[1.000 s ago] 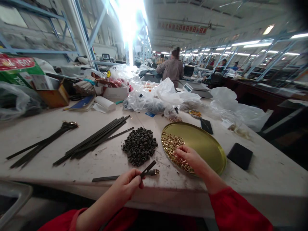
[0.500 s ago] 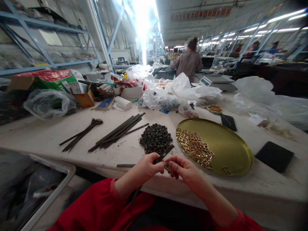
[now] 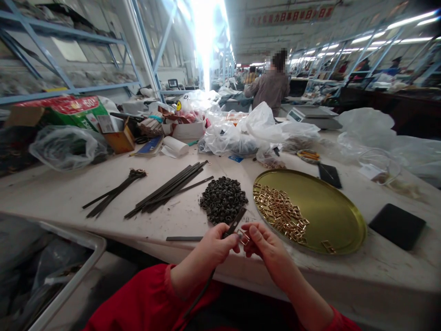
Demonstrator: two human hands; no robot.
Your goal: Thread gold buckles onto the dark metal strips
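Observation:
My left hand [image 3: 210, 247] is closed on a dark strap [image 3: 238, 219] whose slotted end sticks out past the thumb. Its long tail hangs below the hand toward my lap. Between the fingertips of my right hand [image 3: 268, 246] is a small gold buckle [image 3: 245, 238], close beside the strap's end. Whether buckle and strap touch, I cannot tell. Just beyond my hands lies a heap of small black loops [image 3: 223, 198]. To its right, a round gold tray [image 3: 334, 211] carries many gold buckles [image 3: 280, 211].
Dark straps [image 3: 172, 187] lie stacked left of the loops, and one strap [image 3: 182, 238] rests along the table's front edge. Farther left are straps with buckles attached [image 3: 117, 193]. Plastic bags [image 3: 241, 133], a scale [image 3: 310, 117] and a black pad [image 3: 398, 225] are around. A person [image 3: 270, 89] stands beyond.
My right hand has shifted slightly right, and the gold buckle shows more plainly between its fingertips. The strap remains in my left hand. The view has moved a little.

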